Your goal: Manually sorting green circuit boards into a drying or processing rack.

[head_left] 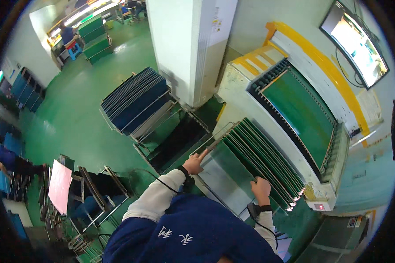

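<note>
A thin grey-green panel [233,168] leans at the front of a row of upright dark green panels [263,160] in a rack. My right hand [261,190] is closed on its near right edge, thumb on the front face. At its far left corner is my left hand [194,163], index finger stretched along the edge and the other fingers curled; the panel seems pinched there, partly hidden. Below the panel lies a pale grey flat surface [217,175]. Both wrists wear dark bands with cables.
Right of the rack stands a roller conveyor machine [254,90] with a green panel [300,109] on it. A screen [355,41] hangs above. A cart of dark blue panels [138,103] stands ahead by a white pillar [175,48]. At left, a person [8,158] bends near racks and a pink board [60,186].
</note>
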`<state>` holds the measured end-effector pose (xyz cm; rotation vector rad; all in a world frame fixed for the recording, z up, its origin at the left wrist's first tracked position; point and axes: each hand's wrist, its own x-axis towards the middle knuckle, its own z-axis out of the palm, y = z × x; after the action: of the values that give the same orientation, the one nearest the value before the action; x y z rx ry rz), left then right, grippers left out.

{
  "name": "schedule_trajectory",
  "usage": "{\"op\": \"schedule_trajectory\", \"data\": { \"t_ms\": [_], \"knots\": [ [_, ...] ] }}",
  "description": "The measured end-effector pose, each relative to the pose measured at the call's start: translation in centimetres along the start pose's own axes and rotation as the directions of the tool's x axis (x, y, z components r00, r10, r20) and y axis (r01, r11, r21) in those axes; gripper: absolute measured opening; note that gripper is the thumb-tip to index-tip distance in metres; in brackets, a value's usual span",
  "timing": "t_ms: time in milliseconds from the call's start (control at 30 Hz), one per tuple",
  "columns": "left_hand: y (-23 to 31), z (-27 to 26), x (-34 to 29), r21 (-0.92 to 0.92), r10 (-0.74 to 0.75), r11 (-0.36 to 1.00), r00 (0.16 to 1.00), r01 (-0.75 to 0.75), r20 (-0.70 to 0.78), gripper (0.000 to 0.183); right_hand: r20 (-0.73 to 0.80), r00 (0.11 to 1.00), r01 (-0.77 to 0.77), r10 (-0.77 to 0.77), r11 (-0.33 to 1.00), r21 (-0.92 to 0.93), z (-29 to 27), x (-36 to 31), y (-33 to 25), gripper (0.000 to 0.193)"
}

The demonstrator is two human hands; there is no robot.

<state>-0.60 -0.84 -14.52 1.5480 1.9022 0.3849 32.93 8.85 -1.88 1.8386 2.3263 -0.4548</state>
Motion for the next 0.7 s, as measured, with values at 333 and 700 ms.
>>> {"op": "schedule_trajectory", "data": {
  "t_ms": [333, 700],
  "knots": [
    [0.4, -0.3, -0.2, 0.016, 0.029, 0.999, 1.000, -0.028, -0.010, 0.105, -0.086, 0.994, 0.065, -0.061, 0.997, 0.043, 0.8, 0.0, 1.0, 0.040],
    [0.7, -0.3, -0.3, 0.011, -0.030, 0.999, 1.000, 0.030, 0.003, 0.103, -0.092, 0.993, 0.075, -0.076, 0.997, -0.021, 1.0, 0.2, 0.9, 0.038]
  ]
}}
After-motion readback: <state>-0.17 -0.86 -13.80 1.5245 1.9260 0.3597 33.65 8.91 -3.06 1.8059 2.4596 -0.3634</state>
